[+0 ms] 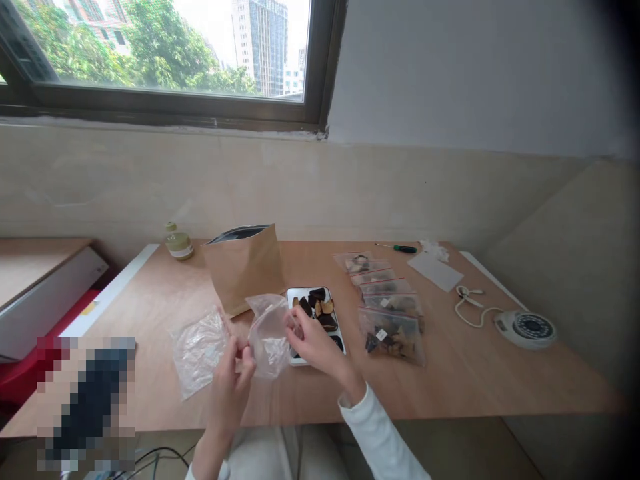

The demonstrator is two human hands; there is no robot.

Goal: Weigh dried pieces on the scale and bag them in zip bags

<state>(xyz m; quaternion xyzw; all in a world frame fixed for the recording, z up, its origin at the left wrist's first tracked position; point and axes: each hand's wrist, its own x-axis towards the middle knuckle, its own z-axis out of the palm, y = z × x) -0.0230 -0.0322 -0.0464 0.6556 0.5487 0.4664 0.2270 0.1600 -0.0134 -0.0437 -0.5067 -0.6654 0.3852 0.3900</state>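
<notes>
Several filled zip bags (395, 340) lie overlapping on the table (310, 400), between 2 and 3 o'clock from the held clear bag (267, 333), taking 12 o'clock as the wall side. Judged by that row, a good share of the work looks done; the nearest one plainly contains dark and brown pieces, while the contents of the farthest are too small to make out surely. What is unfinished shows closer in: the held clear bag gapes open with no brown pieces visible in it, and loose brown pieces (326, 307) sit on the white tray (299, 294) at its 3 o'clock. The left hand (234, 369) pinches the bag's edge at about 8 o'clock; the right hand (311, 339) has its fingertips closed on the edge at about 3 o'clock, in front of part of the tray. At 9 o'clock lies crumpled clear plastic (197, 353), and at 11 o'clock a brown paper pouch (250, 270) stands open at the top. Whether that pouch contains anything cannot be told, so the full amount left is uncertain.
</notes>
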